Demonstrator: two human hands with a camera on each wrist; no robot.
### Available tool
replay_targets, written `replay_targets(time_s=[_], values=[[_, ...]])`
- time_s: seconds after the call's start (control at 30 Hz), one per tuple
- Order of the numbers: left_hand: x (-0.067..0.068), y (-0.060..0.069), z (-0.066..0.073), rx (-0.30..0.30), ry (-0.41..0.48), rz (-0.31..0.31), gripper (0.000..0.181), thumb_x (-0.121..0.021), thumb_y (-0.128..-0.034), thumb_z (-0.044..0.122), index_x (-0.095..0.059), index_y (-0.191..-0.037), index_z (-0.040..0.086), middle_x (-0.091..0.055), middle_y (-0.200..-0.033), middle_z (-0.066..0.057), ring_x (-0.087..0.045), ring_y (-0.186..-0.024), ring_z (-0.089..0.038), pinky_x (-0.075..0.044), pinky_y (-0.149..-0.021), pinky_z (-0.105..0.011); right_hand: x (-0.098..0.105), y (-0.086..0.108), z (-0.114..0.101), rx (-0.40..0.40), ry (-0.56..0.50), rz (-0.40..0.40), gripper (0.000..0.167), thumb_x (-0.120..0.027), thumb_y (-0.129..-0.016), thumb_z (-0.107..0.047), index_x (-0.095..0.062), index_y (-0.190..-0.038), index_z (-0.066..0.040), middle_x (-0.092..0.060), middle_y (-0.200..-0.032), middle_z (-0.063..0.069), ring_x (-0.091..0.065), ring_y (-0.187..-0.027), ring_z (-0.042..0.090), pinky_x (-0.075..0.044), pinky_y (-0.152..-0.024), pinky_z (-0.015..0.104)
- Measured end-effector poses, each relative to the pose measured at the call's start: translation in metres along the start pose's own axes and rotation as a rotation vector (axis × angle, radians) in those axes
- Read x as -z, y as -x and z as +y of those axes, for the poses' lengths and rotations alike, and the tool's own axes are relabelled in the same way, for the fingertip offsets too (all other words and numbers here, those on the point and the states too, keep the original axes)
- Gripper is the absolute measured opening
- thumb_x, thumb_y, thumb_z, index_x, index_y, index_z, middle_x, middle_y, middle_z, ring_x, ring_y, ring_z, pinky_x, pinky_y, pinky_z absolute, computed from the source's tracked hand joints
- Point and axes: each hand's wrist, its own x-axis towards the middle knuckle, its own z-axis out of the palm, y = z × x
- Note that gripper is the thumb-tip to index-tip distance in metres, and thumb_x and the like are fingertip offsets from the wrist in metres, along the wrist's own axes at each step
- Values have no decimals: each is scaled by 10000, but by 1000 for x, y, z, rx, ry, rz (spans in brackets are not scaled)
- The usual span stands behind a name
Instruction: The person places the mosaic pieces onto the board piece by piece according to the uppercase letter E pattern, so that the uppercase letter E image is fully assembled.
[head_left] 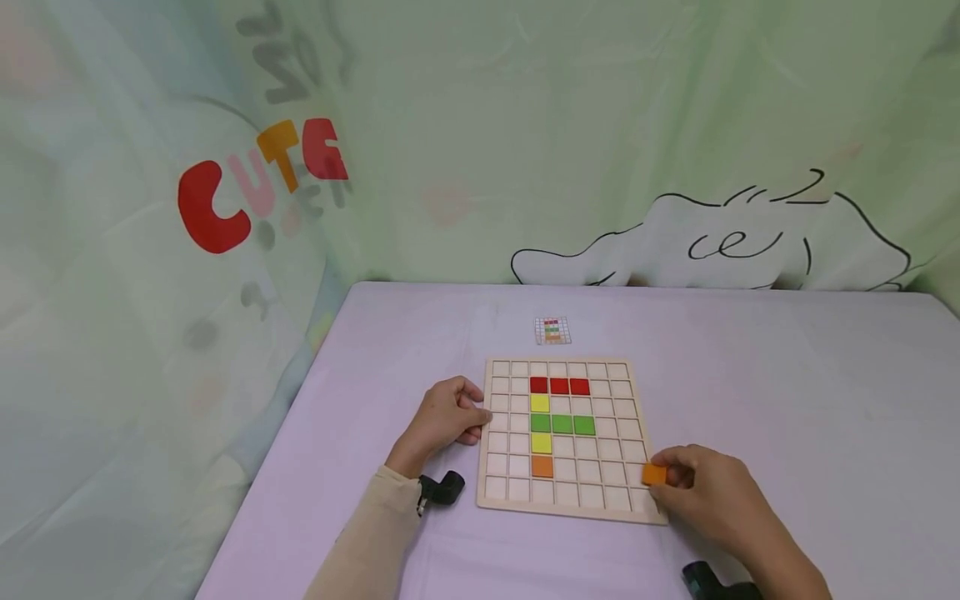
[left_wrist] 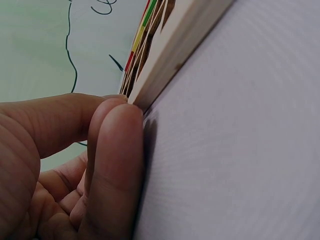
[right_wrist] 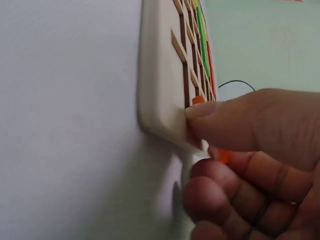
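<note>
A wooden grid board [head_left: 558, 509] lies on the table, with square tiles in some cells. Red tiles [head_left: 558, 386] form a row near the top, and green tiles [head_left: 562, 424] form another lower down. Yellow tiles [head_left: 540, 443] and one orange tile [head_left: 542, 466] continue the column at left. My left hand [head_left: 442, 417] holds the board's left edge between thumb and fingers; the left wrist view shows the fingertips against the wooden rim [left_wrist: 172, 57]. Over the board's lower right edge, my right hand [head_left: 712, 492] pinches another orange tile [head_left: 654, 474], mostly hidden by fingers in the right wrist view.
Behind the board lies a small card [head_left: 552, 331] printed with a coloured grid pattern. A pale cloth covers the table [head_left: 810, 375]. Printed curtains [head_left: 487, 150] hang along the back and left. Black wrist devices [head_left: 442, 489] are worn on both arms.
</note>
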Motion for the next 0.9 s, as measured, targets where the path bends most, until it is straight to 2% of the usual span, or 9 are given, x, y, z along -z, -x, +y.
replay_targets(time_s=[0.13,0.23,0.53,0.9], values=[[0,-1,-1,-2,-7,1,256,-789,-897,12,-624,-1092,10,-637,-802,-84,-661,-553,-130,-626,-539,-281,1,-2,-3,-1,24,-3,279,-866,-779,-110,-770,-1019,-6,-605,-792,-10,-535,-760,172,-417,-589,241],[0,-1,-2,0,-9,1,254,-789,-897,14,-625,-1091,12,-636,-799,-82,-661,-552,-130,-626,-539,-280,-1,-2,-6,27,23,8,259,-868,-770,-103,-771,-996,-22,-579,-774,-10,-512,-744,169,-396,-580,235],[0,0,0,5,-6,2,257,-786,-896,8,-622,-1094,9,-643,-797,-82,-660,-550,-126,-626,-541,-279,-9,-1,-23,55,-63,0,258,-877,-768,-99,-770,-994,-36,-589,-767,-10,-523,-746,160,-427,-580,219],[1,0,-1,3,-9,-1,256,-787,-897,14,-625,-1095,10,-642,-795,-78,-662,-552,-127,-626,-541,-278,-30,-11,-54,77,-140,-74,247,-882,-778,-68,-765,-995,-63,-569,-770,-9,-518,-746,156,-430,-581,218]])
